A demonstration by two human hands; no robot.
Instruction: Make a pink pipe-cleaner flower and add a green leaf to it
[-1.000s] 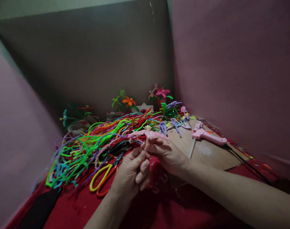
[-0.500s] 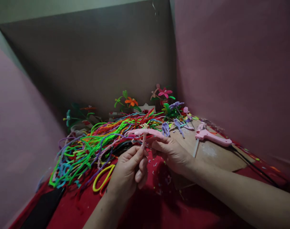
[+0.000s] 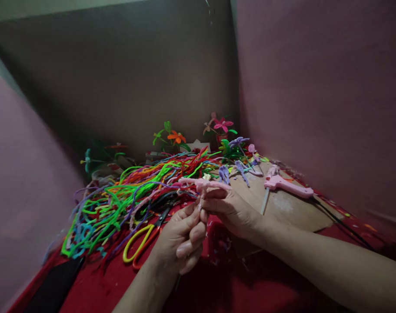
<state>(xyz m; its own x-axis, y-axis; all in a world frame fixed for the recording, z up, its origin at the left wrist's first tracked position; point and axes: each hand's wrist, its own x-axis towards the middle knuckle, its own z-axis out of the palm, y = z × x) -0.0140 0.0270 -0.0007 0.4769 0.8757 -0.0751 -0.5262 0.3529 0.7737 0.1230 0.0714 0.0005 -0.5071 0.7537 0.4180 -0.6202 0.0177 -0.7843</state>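
Both my hands meet over the red cloth (image 3: pixel 96 282) and hold a pink pipe-cleaner flower (image 3: pixel 202 184). My left hand (image 3: pixel 181 237) pinches the flower's short stem from below, thumb and forefinger closed on it. My right hand (image 3: pixel 232 208) grips the flower just under its pink petals, which spread left and right above my fingers. A small pale tuft sits at the flower's centre.
A big tangle of coloured pipe cleaners (image 3: pixel 132 195) lies to the left. Yellow-and-orange handled scissors (image 3: pixel 142 241) rest beside my left hand. A pink glue gun (image 3: pixel 287 184) lies on a cardboard sheet (image 3: pixel 289 208) at right. Finished flowers (image 3: pixel 222 126) stand at the back wall.
My hands have shifted slightly together on the flower; the left hand's pinch rose toward the petals. The flower stays between both hands.
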